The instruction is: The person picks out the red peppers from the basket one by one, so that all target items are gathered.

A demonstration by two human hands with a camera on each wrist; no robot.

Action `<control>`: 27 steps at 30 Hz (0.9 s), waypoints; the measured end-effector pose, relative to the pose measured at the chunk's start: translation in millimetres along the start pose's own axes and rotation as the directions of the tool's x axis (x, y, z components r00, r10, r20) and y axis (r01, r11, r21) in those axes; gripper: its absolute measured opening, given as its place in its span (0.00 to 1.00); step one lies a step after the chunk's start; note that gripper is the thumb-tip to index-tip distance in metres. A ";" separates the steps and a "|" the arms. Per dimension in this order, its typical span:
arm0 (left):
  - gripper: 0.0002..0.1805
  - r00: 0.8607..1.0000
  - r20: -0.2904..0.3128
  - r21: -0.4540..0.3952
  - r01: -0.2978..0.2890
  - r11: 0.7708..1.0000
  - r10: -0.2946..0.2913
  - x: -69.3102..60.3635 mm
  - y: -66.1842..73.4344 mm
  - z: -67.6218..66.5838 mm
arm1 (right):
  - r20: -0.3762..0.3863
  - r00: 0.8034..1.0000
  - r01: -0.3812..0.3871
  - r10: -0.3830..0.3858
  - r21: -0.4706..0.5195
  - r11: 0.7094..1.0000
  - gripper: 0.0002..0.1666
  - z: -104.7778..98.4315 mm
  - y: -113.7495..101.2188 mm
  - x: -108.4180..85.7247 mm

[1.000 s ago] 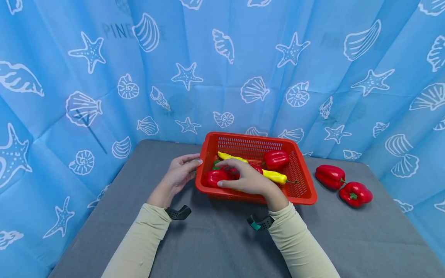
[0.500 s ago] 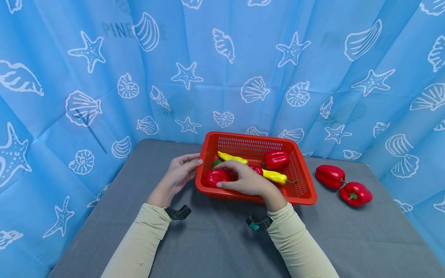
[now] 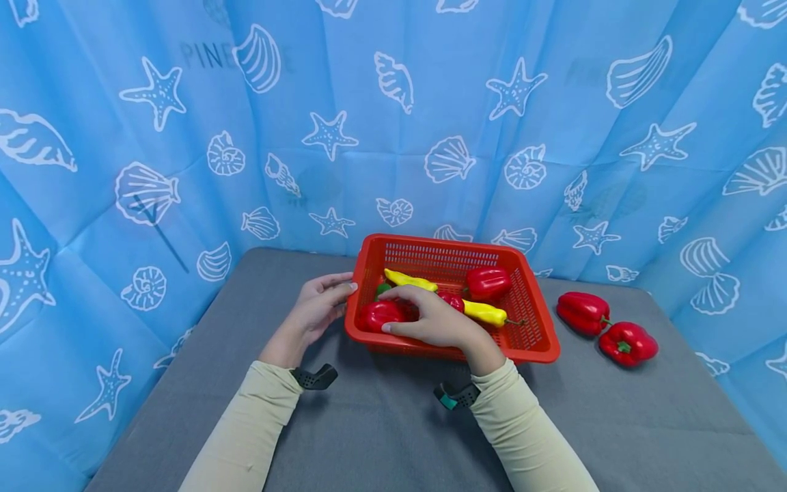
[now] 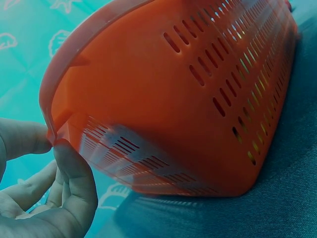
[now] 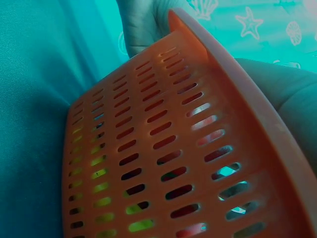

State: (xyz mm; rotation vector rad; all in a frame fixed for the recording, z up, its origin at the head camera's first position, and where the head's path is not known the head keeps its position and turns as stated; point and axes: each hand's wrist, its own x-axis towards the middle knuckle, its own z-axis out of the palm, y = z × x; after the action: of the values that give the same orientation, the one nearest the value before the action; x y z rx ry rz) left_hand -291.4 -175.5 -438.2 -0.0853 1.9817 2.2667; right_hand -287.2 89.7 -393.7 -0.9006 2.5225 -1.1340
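Note:
An orange-red plastic basket [image 3: 451, 352] stands on the grey table, with peppers inside. My left hand [image 3: 316, 307] pinches its left rim between thumb and fingers, plain in the left wrist view. Inside the left end, my right hand [image 3: 436, 318] holds a red bell pepper [image 3: 380, 314], thumb on the near side and fingers curled over the far side; the fingertips are partly hidden. Nearby lie a yellow pepper [image 3: 408, 280], a bit of a green one [image 3: 382, 289], a second yellow pepper [image 3: 486, 313] and another red bell pepper [image 3: 488, 281]. The basket wall hides the right hand's fingers in the right wrist view.
Two red bell peppers, one on its side [image 3: 583, 313] and one with its green stem facing me [image 3: 628, 343], lie on the table right of the basket. A blue curtain [image 3: 393, 123] with white shells and starfish hangs behind and beside the grey table [image 3: 381, 424].
The right hand has shifted very slightly left over the red bell pepper. The left hand and the basket have stayed in place.

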 end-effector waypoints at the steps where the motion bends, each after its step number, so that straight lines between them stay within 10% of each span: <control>1: 0.27 1.000 0.000 0.001 -0.001 1.000 0.001 -0.1 -0.1 -0.1 | 0.000 1.000 0.000 0.000 -0.002 1.000 0.38 0.1 0.0 0.1; 27: 0.27 1.000 -0.006 -0.008 0.008 1.000 -0.008 -2.4 1.5 -0.4 | 0.005 1.000 -0.002 0.002 0.020 1.000 0.33 -2.1 -1.7 1.1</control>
State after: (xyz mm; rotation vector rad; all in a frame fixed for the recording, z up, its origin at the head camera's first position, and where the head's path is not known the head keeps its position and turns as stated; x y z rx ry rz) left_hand -289.2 -176.2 -436.5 -0.1005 1.9718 2.2728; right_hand -288.2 89.3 -391.0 -0.8952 2.5027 -1.1527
